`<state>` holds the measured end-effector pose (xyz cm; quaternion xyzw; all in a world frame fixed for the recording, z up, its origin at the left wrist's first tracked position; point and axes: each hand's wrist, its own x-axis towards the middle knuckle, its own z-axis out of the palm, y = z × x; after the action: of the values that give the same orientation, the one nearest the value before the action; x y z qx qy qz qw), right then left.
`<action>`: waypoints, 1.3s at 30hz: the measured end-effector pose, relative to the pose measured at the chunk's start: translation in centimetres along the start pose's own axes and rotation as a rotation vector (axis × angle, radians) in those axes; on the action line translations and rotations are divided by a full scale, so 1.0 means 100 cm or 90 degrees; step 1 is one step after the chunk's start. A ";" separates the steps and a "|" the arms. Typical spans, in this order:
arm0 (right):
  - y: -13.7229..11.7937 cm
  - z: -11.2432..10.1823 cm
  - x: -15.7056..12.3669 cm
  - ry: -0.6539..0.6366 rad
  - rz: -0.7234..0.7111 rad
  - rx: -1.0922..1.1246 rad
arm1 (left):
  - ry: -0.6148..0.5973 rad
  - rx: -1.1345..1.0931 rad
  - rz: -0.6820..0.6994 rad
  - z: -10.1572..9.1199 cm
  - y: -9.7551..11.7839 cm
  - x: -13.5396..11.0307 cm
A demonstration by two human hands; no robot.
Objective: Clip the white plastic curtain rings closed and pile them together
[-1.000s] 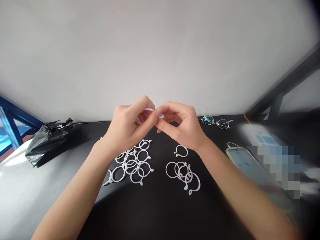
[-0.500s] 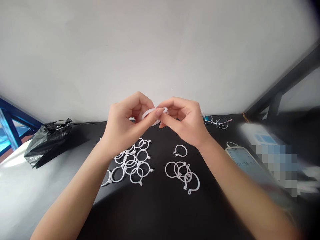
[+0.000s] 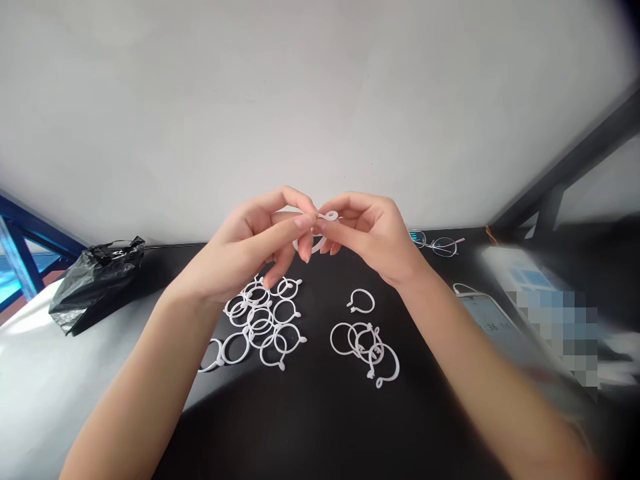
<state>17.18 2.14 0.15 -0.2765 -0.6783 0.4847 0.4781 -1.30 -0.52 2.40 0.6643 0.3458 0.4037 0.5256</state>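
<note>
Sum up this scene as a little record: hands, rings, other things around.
Left hand: pinches a white ring between thumb and finger
Right hand: holds the same ring near its small loop
Left group: many white rings, several overlapping, on the dark table
Right group: fewer white rings, one lying apart
Beyond right hand: eyeglasses
Far left: black plastic bag
Far right: phone

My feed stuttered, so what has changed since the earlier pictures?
The left hand has uncurled its lower fingers downward, its wrist shifting left. The white ring has moved slightly up and right, pinched by that hand and the right hand; nothing was let go. The loose rings, glasses and black bag stayed put.
</note>
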 end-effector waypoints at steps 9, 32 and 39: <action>-0.001 0.000 0.001 -0.031 0.058 -0.019 | -0.046 -0.151 -0.033 -0.006 -0.004 0.004; -0.003 -0.002 0.001 -0.059 0.047 0.007 | -0.079 -0.005 -0.040 -0.004 -0.007 0.005; -0.003 0.000 0.000 -0.097 0.058 0.029 | -0.081 0.024 -0.045 0.000 -0.006 0.004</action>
<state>17.19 2.04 0.42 -0.2582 -0.6881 0.5409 0.4090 -1.19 -0.05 1.88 0.6857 0.3428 0.3352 0.5477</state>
